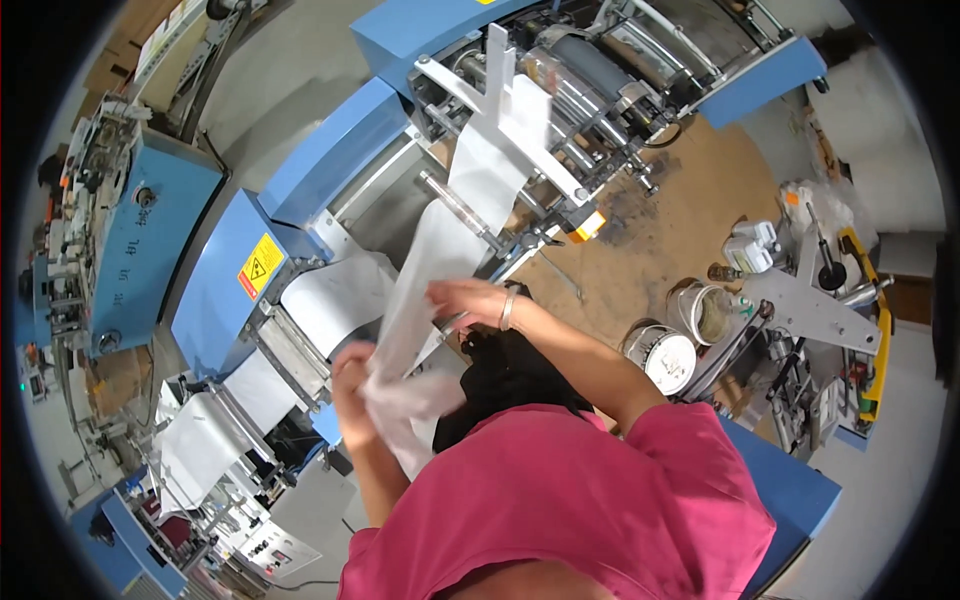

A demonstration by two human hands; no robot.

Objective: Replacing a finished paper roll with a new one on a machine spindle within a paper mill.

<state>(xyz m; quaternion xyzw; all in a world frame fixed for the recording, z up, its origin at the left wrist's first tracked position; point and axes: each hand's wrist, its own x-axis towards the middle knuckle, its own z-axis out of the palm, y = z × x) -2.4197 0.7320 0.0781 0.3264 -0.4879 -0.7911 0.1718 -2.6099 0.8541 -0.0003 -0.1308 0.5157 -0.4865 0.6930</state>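
A long strip of thin, translucent white film (432, 262) runs down from the rollers of a blue machine to my hands. At its left edge, my left hand (352, 368) is closed on the strip, somewhat blurred by motion. Below that hand the film hangs crumpled and loose in front of me. On the strip's right side, my right hand (468, 300) has its fingers stretched out toward the film's edge, slightly blurred. A bracelet circles the right wrist. A clear roller (458, 208) crosses the strip higher up.
The blue machine (330, 140) stretches from upper right to lower left, with a wide white web (335, 300) over its rollers. White buckets (668, 360) stand on the brown floor at right, near a metal frame (815, 315). Another blue machine (150, 225) stands at left.
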